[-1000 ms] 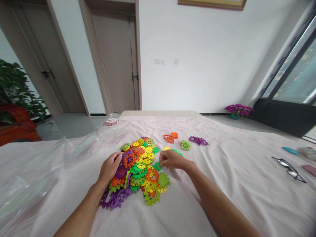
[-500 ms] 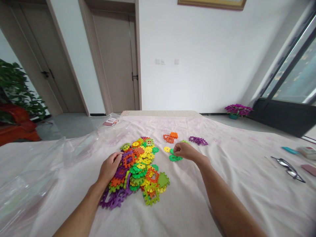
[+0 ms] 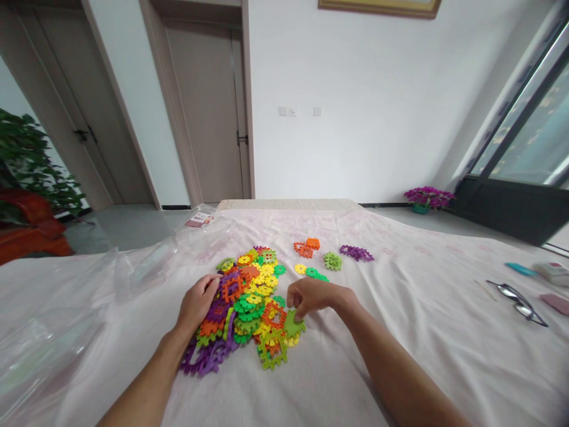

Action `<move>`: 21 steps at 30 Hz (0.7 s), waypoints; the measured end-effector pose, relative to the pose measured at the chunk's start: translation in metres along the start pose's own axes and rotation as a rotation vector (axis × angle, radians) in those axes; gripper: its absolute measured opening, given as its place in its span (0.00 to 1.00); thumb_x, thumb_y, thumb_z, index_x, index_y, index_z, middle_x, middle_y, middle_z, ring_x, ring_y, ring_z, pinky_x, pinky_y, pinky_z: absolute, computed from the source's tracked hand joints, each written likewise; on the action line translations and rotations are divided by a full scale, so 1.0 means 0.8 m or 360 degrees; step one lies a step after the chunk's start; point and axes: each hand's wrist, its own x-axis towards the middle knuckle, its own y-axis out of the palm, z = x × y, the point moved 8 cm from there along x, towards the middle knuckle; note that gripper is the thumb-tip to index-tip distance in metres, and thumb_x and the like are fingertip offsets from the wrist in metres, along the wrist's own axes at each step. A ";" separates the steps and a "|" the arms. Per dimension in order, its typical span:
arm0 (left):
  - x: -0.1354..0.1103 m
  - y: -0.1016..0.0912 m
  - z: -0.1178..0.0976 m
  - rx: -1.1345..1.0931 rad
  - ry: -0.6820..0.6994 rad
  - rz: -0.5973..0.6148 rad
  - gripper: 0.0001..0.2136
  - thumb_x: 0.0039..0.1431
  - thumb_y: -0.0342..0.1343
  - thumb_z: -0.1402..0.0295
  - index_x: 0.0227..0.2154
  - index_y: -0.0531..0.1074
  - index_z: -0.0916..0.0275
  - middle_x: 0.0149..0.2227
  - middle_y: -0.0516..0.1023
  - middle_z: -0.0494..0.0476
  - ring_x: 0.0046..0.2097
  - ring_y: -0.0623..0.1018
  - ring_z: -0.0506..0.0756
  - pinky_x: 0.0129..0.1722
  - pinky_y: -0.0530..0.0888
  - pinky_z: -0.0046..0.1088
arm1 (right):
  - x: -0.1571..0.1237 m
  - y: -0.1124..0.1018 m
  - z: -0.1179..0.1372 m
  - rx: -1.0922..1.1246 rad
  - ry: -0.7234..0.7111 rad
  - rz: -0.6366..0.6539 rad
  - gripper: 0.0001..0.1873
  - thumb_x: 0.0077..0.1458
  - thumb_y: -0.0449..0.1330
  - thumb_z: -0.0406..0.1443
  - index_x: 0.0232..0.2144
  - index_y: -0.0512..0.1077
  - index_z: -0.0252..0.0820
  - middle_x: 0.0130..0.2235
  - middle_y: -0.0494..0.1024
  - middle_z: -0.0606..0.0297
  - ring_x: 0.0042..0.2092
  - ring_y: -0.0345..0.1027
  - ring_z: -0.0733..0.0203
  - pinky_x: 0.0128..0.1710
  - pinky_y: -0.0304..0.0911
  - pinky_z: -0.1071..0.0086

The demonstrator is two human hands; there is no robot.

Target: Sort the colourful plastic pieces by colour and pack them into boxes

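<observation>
A heap of plastic interlocking building pieces (image 3: 249, 302) in purple, orange, yellow and green lies on the cloth. My left hand (image 3: 198, 300) rests against the heap's left edge, fingers loosely curled, thumb a little apart, holding nothing I can see. At the right edge, my right hand (image 3: 311, 295) reaches down with thumb and index finger on a light green square piece (image 3: 293, 325). The fingertips partly cover that piece. Just beyond this hand lie green round pieces (image 3: 316, 274), partly hidden by it, and a yellow round piece (image 3: 300, 268).
Sorted apart are orange pieces (image 3: 306, 247), a light green piece (image 3: 333, 261) and purple pieces (image 3: 357, 253). Clear plastic packaging (image 3: 146, 267) spreads over the left side. Eyeglasses (image 3: 518, 302) and a blue item (image 3: 521, 270) lie at the right on the tablecloth (image 3: 427, 308).
My right hand has moved from the green round pieces back toward me and left, onto the light green square piece. The light green piece beyond is now uncovered. My left hand stays put.
</observation>
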 end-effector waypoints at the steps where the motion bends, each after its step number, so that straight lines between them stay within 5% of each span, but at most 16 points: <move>1: 0.000 0.000 0.000 0.0003 0.0003 -0.0007 0.19 0.61 0.45 0.52 0.44 0.75 0.55 0.48 0.80 0.51 0.51 0.77 0.58 0.50 0.70 0.29 | 0.001 0.001 0.001 -0.0033 0.0015 -0.0019 0.18 0.38 0.71 0.39 0.35 0.77 0.43 0.32 0.78 0.70 0.31 0.69 0.66 0.28 0.56 0.76; 7: -0.001 -0.003 -0.005 0.0008 -0.0001 -0.0021 0.19 0.60 0.45 0.53 0.43 0.76 0.55 0.48 0.80 0.51 0.50 0.77 0.58 0.50 0.70 0.29 | -0.005 -0.008 0.003 -0.0159 0.0088 -0.0128 0.04 0.42 0.63 0.31 0.26 0.75 0.41 0.27 0.76 0.71 0.27 0.65 0.68 0.25 0.53 0.77; 14: -0.001 -0.002 -0.003 0.0000 0.0002 -0.0012 0.19 0.61 0.45 0.52 0.43 0.76 0.54 0.48 0.80 0.51 0.50 0.77 0.57 0.50 0.69 0.29 | -0.006 -0.011 0.004 -0.0149 0.0049 -0.0123 0.16 0.41 0.65 0.32 0.37 0.76 0.42 0.34 0.79 0.68 0.32 0.70 0.65 0.28 0.57 0.77; 21: 0.000 -0.001 -0.003 0.0015 -0.0012 -0.0008 0.19 0.60 0.45 0.52 0.44 0.76 0.55 0.48 0.80 0.51 0.50 0.77 0.58 0.50 0.70 0.29 | -0.011 -0.009 0.006 -0.0268 0.0069 -0.0084 0.10 0.42 0.61 0.30 0.31 0.76 0.42 0.30 0.77 0.69 0.29 0.67 0.67 0.26 0.54 0.76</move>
